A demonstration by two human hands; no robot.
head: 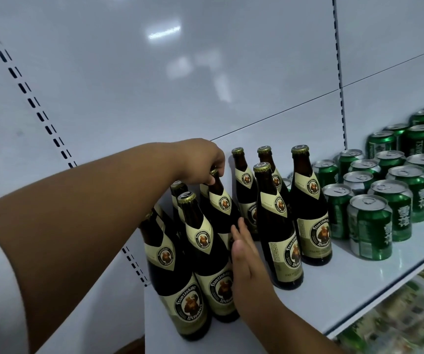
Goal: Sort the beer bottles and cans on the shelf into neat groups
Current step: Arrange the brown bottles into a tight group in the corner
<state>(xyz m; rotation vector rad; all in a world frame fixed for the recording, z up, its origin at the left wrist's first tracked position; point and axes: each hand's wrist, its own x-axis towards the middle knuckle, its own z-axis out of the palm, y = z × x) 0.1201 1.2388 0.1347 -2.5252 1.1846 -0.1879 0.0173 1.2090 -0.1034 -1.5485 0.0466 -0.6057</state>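
Note:
Several dark brown beer bottles with cream labels stand on the white shelf (pixel 320 297). My left hand (pixel 203 162) reaches over the left cluster and grips the gold-capped neck of a tilted bottle (pixel 221 200) near the back. My right hand (pixel 244 261) is flat, with straight fingers pressed against the side of the front bottles (pixel 205 251). Another group of three bottles (pixel 277 226) stands just to the right. Several green beer cans (pixel 374 221) fill the shelf's right part.
The white back panel (pixel 154 85) has slotted uprights at left and right. Below the shelf's front edge, a lower shelf (pixel 397 323) holds blurred packaged goods. A strip of bare shelf lies in front of the right bottle group and the cans.

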